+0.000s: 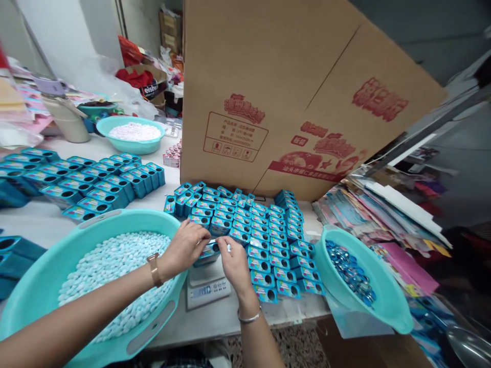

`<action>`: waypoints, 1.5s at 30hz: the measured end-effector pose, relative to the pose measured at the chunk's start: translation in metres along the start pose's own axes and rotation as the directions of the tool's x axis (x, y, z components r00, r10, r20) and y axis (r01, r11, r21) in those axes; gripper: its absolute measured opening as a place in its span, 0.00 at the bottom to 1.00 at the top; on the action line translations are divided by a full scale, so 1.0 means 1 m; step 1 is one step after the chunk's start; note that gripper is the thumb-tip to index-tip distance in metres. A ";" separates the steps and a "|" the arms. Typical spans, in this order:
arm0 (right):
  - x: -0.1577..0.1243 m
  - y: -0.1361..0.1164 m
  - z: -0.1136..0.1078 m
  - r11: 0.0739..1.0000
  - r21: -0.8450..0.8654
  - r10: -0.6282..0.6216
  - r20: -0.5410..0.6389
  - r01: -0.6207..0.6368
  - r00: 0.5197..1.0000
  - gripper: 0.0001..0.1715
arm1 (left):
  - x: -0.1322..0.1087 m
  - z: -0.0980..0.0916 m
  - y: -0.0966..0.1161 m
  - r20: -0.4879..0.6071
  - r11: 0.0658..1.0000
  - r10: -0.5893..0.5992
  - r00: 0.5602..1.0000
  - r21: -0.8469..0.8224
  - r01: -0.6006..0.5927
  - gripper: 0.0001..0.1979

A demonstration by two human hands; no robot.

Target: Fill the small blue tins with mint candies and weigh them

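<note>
A small blue tin box [207,254] with a hole in its top stands on the white digital scale [209,295], whose display is lit. My left hand [183,249], with a brown-banded watch, is over the tin's left side, its fingers closed together at the top; whatever they hold is hidden. My right hand [235,261] is at the tin's right edge, fingers curled, with a pale candy [229,248] showing between them. Left of the scale is a large turquoise basin [171,301] of pale blue candies [115,276].
Rows of similar blue tins [257,235] stand behind and right of the scale, more tins [103,184] at the left. A turquoise basin [326,271] of shiny blue pieces sits on the right edge. A big cardboard box [276,92] blocks the back.
</note>
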State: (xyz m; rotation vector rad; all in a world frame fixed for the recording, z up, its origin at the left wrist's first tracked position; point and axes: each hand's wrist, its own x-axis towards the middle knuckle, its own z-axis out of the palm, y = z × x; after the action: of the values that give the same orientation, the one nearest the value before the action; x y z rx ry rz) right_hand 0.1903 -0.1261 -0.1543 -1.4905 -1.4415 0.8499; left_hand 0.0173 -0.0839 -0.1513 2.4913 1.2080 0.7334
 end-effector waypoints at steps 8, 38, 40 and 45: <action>0.008 0.022 -0.025 0.373 0.856 0.244 0.281 -0.357 0.928 0.11 | 0.017 0.011 0.019 0.032 0.997 0.014 0.999 -0.074 -0.012 0.08; -0.116 0.056 -0.088 -0.008 0.996 0.294 0.088 -0.090 0.952 0.08 | -0.114 0.116 0.094 0.672 0.999 -0.041 0.740 0.024 0.033 0.14; -0.114 0.055 -0.084 -0.037 0.993 0.290 0.116 -0.110 0.950 0.08 | -0.115 0.121 0.094 0.668 0.998 -0.056 0.742 0.032 0.047 0.13; -0.110 0.052 -0.078 -0.109 0.985 0.278 0.159 -0.133 0.947 0.07 | -0.114 0.121 0.093 0.629 0.990 -0.128 0.767 0.035 0.137 0.10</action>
State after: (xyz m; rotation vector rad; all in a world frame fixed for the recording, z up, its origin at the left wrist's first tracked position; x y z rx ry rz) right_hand 0.2719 -0.2421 -0.1822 -0.4182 -0.0501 1.5281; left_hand 0.0853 -0.2343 -0.2471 2.3017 1.0795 -0.1504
